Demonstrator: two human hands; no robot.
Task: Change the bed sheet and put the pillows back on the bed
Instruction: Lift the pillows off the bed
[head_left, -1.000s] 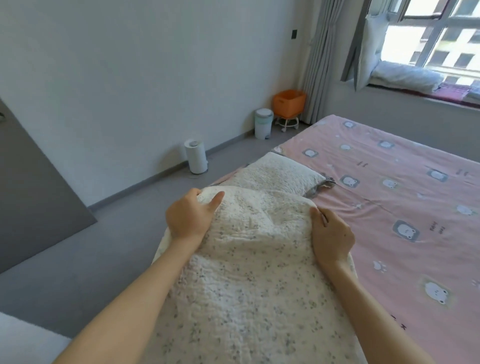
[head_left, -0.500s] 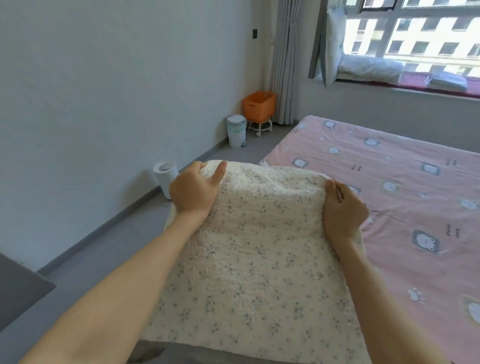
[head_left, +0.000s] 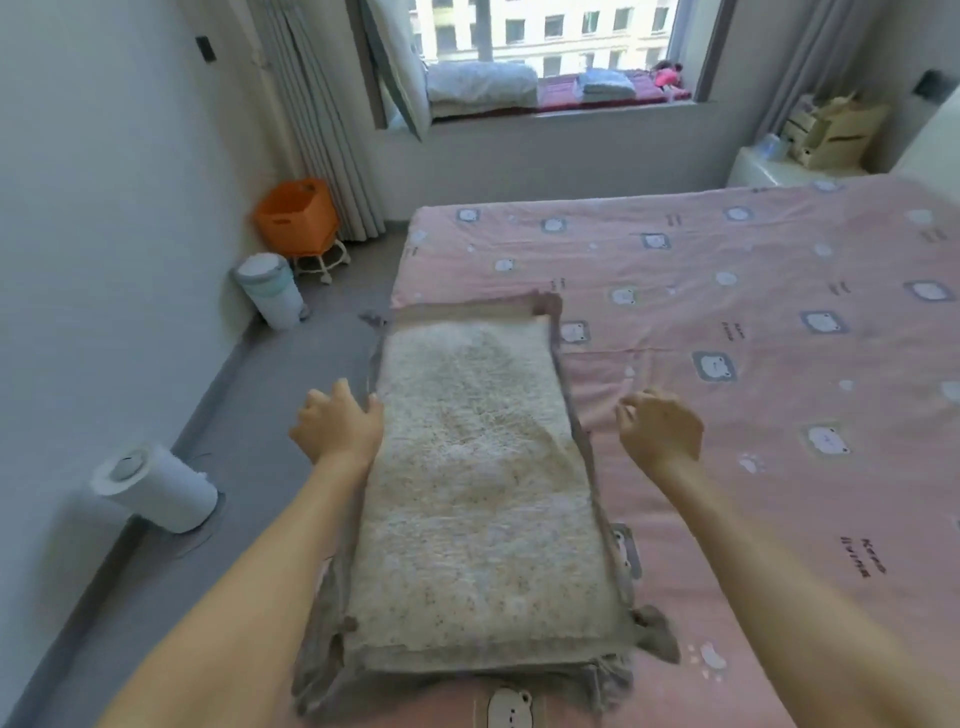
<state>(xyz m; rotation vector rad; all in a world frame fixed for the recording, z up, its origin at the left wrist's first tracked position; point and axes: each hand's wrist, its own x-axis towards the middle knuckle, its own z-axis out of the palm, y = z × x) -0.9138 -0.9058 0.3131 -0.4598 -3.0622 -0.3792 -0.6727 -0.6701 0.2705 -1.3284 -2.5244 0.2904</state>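
Pillow (head_left: 483, 483) lay flat on pink sheet (head_left: 727, 312), along bed's left edge; left hand (head_left: 337, 428) against pillow's left side, fingers relaxed; right hand (head_left: 660, 431) apart from pillow's right side, fingers loosely curled, holding nothing; orange basket (head_left: 296, 215), white bin (head_left: 270, 291) stood on floor by wall; folded bedding (head_left: 480, 85) lay on sill.

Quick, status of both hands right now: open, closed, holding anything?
Left hand: open, touching the side edge of the cream speckled fabric pillow.
Right hand: open, loosely curled, holding nothing.

Head view, forward-down over bed (head_left: 727, 312) toward window (head_left: 545, 31); edges somewhat blurred.
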